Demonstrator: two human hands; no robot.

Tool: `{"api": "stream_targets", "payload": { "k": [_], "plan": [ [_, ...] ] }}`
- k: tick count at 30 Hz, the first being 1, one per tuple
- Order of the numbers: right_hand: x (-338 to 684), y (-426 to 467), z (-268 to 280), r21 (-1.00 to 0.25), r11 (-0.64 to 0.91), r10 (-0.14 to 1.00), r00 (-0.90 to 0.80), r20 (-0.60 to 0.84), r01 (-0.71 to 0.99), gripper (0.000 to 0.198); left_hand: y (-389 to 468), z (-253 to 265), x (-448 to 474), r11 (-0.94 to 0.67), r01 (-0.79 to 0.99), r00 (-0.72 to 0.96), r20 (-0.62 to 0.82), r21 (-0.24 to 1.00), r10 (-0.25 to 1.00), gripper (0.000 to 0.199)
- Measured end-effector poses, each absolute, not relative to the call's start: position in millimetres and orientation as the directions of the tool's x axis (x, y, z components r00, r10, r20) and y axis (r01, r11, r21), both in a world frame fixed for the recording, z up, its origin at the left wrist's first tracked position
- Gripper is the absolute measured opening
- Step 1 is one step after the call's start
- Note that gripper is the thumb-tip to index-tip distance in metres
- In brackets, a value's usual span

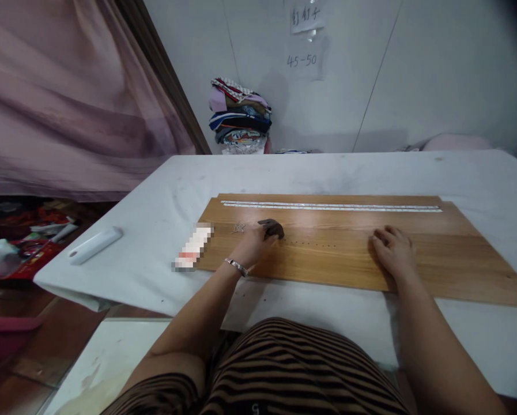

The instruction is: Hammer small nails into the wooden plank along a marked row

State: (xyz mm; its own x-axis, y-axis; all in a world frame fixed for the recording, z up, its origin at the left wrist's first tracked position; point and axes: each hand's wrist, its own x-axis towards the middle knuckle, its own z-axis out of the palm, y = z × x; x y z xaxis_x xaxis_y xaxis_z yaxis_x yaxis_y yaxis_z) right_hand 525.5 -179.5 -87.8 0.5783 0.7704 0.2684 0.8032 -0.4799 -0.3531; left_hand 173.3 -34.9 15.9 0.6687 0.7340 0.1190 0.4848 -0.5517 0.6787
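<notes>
A wide wooden board [353, 265] lies on the white-covered table. My left hand [252, 245], with a bracelet at its wrist, is closed around a dark hammer [274, 229] low over the board's left half; its curved metal head shows, while the handle is hidden. A row of small dark dots, nails or holes, runs along the wood to the right of the hammer. Several loose nails [238, 229] lie in a small pile just left of that hand. On the board's right half rests my right hand [394, 251], fingers loosely bent and apart, holding nothing.
Two white measuring strips [331, 207] lie along the board's far edge. A blurred-out packet or phone [193, 248] sits by its left end. Farther left is a white elongated object [94, 245]. Folded clothes [241, 118] are stacked against the wall behind the table [137, 213].
</notes>
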Motion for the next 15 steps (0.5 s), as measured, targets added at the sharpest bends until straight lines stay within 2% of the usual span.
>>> {"api": "stream_targets", "payload": {
  "k": [5, 15],
  "plan": [
    [524.7, -179.8, -86.7, -0.351, -0.484, 0.774, 0.579, 0.255, 0.802, 0.044, -34.2, 18.7, 172.5, -0.568, 0.465, 0.675, 0.143, 0.68, 0.724, 0.019],
    [526.3, -179.6, -90.2, -0.366, -0.477, 0.767, 0.582, 0.27, 0.799, 0.042, -33.9, 14.1, 172.2, -0.55, 0.519, 0.665, 0.096, 0.654, 0.741, 0.017]
  ]
}}
